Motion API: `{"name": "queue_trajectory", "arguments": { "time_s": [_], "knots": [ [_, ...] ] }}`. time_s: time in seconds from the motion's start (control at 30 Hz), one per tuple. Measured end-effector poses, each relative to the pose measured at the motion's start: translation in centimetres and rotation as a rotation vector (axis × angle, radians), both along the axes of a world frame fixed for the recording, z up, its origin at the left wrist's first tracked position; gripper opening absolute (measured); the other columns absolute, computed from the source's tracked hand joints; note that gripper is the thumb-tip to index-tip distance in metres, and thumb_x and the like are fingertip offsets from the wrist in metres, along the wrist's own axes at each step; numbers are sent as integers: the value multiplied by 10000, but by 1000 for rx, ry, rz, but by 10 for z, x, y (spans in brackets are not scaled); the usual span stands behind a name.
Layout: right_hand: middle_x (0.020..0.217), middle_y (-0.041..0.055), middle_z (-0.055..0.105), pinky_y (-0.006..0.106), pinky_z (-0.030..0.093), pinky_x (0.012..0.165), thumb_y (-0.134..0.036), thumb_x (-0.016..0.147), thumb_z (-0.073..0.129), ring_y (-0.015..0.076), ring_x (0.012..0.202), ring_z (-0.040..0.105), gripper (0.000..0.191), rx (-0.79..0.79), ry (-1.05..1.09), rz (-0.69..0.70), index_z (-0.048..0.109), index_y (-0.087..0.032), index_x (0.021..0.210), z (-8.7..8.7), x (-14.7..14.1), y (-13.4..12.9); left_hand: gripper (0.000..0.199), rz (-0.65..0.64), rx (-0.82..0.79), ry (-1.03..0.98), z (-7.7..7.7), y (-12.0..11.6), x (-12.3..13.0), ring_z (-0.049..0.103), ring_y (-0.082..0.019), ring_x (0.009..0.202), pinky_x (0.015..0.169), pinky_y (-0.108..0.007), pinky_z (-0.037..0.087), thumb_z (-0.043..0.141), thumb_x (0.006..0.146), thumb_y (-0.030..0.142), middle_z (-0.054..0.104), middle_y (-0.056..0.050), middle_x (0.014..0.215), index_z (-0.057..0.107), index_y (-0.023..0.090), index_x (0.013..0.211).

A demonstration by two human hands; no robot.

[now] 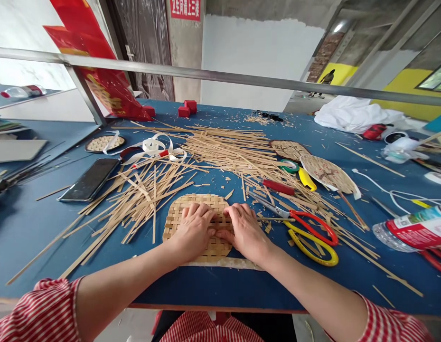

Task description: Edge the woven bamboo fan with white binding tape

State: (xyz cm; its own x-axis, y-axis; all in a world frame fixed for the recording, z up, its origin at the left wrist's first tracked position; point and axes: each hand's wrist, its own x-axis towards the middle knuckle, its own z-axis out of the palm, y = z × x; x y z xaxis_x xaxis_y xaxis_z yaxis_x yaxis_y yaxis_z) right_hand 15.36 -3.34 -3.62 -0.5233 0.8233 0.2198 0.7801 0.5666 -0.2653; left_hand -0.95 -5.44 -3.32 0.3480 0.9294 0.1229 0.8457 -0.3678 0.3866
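Big white-painted wall (256,61) at back, bare concrete above. Broad blue tabletop (192,287) spreads below, scraps everywhere. Long silver metal rail (213,74) cuts straight across. Loose flat tan strips (223,147) sprawl mid-table, more heaped left. Rounded tan woven panel (217,248) lies near front edge, under both hands: left hand (197,230) on top, right hand (247,232) at its right side, fingers curled; whether either pinches strip, cannot tell. Small red cubes (183,111) sit toward far edge.
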Motion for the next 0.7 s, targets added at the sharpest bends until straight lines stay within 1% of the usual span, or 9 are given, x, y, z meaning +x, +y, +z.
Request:
{"name": "queue_trajectory", "arguments": {
  "time_s": [0.1, 0.3, 0.47, 0.6, 0.7],
  "knots": [
    [891, 76, 512, 369, 354, 734, -395, 772, 499, 241, 857, 435, 257, 7, -6, -4, 465, -183, 913, -1, 0, -1, 216, 2, 14, -2, 0, 0, 0, 381, -218, 966, 835, -383, 294, 493, 732, 188, 499, -29, 1018, 499, 207, 947],
    [907, 71, 512, 358, 349, 746, -395, 735, 558, 237, 868, 424, 304, 18, -31, -8, 460, -176, 921, -3, 0, -1, 202, 0, 23, 12, -1, 0, 1, 382, -220, 966, 827, -381, 299, 502, 732, 194, 503, -31, 1018, 495, 199, 934],
    [904, 71, 511, 357, 345, 740, -365, 743, 556, 240, 862, 425, 265, 13, -50, -7, 463, -176, 904, -2, 0, -1, 180, -6, 28, 19, -1, 0, 1, 388, -219, 960, 825, -377, 305, 493, 741, 199, 503, -37, 1014, 495, 188, 921],
    [898, 69, 507, 350, 341, 733, -304, 765, 528, 235, 859, 426, 199, 29, -57, -1, 461, -176, 902, -3, -1, -1, 183, 2, 34, 33, -2, 0, 1, 389, -222, 958, 822, -378, 305, 494, 743, 200, 501, -37, 1010, 495, 192, 926],
    [889, 66, 510, 349, 339, 734, -314, 769, 521, 230, 853, 427, 191, 46, -64, -2, 463, -176, 887, -3, -1, -1, 186, -7, 43, 33, -2, -1, 1, 383, -217, 965, 829, -371, 302, 494, 745, 200, 497, -37, 1006, 492, 194, 931]
  ]
}}
